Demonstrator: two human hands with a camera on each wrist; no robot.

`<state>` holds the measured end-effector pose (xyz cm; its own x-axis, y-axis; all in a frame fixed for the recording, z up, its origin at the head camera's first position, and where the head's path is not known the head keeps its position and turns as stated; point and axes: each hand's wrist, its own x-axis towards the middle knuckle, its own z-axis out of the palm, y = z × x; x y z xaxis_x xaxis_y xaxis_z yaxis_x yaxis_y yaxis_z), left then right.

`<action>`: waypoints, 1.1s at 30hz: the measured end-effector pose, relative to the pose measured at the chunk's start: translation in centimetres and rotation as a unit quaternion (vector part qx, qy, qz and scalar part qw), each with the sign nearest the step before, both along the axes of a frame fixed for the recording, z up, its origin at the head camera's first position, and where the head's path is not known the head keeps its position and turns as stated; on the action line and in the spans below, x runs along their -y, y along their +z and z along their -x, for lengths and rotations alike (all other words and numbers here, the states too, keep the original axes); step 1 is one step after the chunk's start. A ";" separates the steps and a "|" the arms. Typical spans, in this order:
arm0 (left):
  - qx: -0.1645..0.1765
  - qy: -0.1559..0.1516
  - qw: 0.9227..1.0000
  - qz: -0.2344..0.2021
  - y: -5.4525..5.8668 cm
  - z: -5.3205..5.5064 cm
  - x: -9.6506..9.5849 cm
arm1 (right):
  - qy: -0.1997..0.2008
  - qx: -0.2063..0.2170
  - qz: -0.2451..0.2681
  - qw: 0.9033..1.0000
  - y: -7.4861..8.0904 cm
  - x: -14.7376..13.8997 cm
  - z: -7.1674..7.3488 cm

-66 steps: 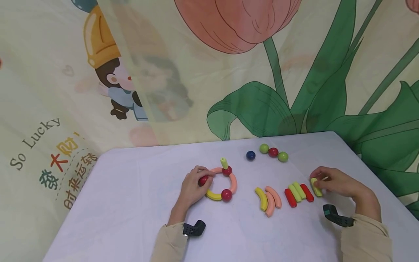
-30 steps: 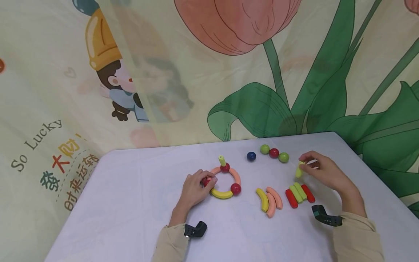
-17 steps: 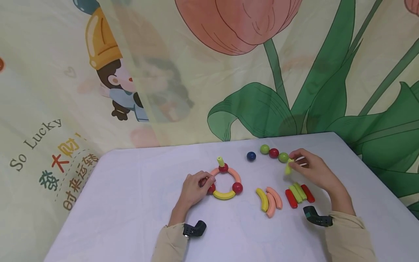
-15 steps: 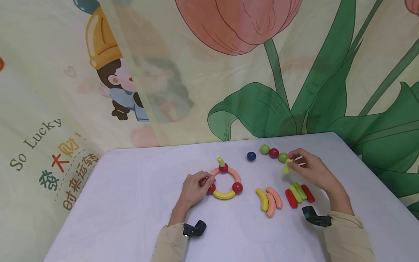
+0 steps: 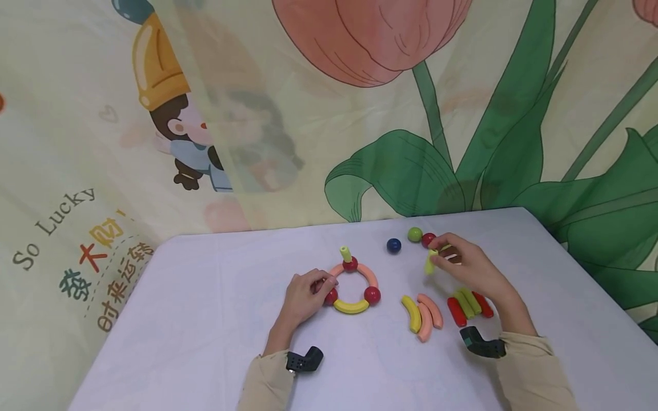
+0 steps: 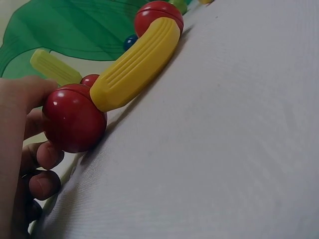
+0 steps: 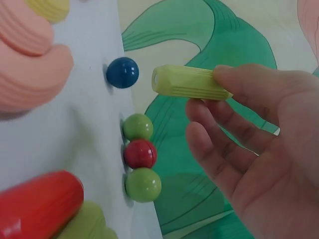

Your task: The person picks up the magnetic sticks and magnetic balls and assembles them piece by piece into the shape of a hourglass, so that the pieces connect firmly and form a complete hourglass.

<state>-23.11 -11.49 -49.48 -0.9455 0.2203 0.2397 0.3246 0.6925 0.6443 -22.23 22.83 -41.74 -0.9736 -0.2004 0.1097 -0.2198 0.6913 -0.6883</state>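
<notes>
My left hand (image 5: 303,297) grips a red ball (image 6: 75,119) on the left side of a ring lying on the table. The ring joins red balls with a yellow curved piece (image 5: 352,307) at the front and pink curved pieces (image 5: 368,275) further back. From the ring's rear red ball (image 5: 350,264) a light green ridged stick (image 5: 345,253) rises. Thumb and fingers of my right hand (image 5: 475,271) pinch another light green ridged stick (image 7: 187,82) in the air, right of the ring. One of its ends shows a small round spot.
At the back are a blue ball (image 5: 393,246), a green ball (image 5: 414,234) and a red ball (image 5: 428,240); another green ball (image 7: 143,184) shows in the right wrist view. Loose curved pieces (image 5: 411,314) and red and green sticks (image 5: 456,311) lie front right. A printed cloth hangs behind.
My right hand has lifted the green stick from the right end of the stick row and carried it leftward toward the ring. The ring has turned slightly under my left hand, then stayed still.
</notes>
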 end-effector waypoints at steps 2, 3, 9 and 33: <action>0.001 0.001 1.000 0.001 0.0 0.0 0.1 | 0.010 -0.011 0.003 1.000 0.0 0.5 0.1; 0.002 0.001 1.000 0.001 0.0 0.0 0.1 | 0.016 -0.017 0.006 1.000 0.0 0.7 0.1; 0.007 0.006 1.000 -0.006 0.1 0.0 0.5 | 0.046 -0.040 0.023 0.998 -0.3 2.6 0.4; 0.019 0.009 0.993 -0.112 -0.2 0.4 0.6 | 0.109 -0.067 0.032 0.991 -1.2 8.2 -0.8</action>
